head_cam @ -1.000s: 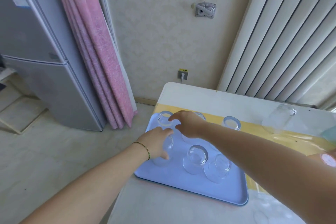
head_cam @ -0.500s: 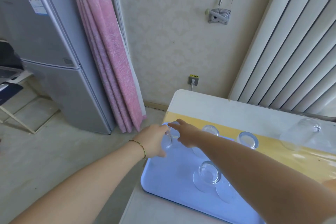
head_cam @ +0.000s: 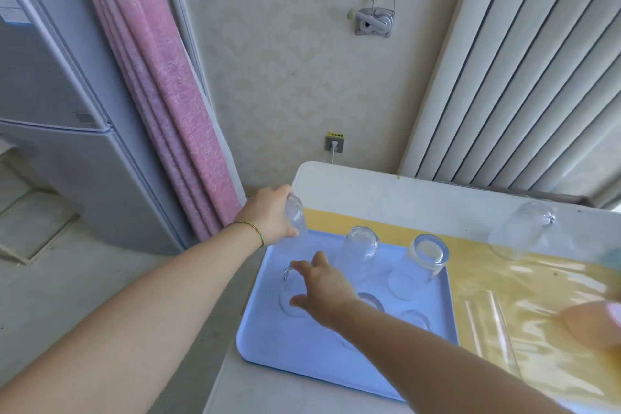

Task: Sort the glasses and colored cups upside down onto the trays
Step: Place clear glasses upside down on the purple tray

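A blue tray [head_cam: 336, 363] lies on the table's left end with several clear glasses upside down on it, among them one [head_cam: 358, 252] and another [head_cam: 423, 259] in the far row. My left hand [head_cam: 265, 215] grips a clear glass [head_cam: 296, 223] above the tray's far left corner. My right hand [head_cam: 324, 289] reaches across the tray, with thumb and fingers around a second glass [head_cam: 288, 292] standing at the tray's left side. My right forearm hides part of the near row.
A yellow mat [head_cam: 537, 296] covers the white table [head_cam: 369, 188]. On it are a clear glass [head_cam: 519, 232], a tall clear glass [head_cam: 490, 336] and a pink cup [head_cam: 594, 323] at the right edge. A fridge [head_cam: 67, 111] and a pink curtain [head_cam: 161, 94] stand to the left.
My left hand has carried its glass up to the tray's far left corner. My right hand has drawn back from that corner and now wraps a glass at the tray's left side.
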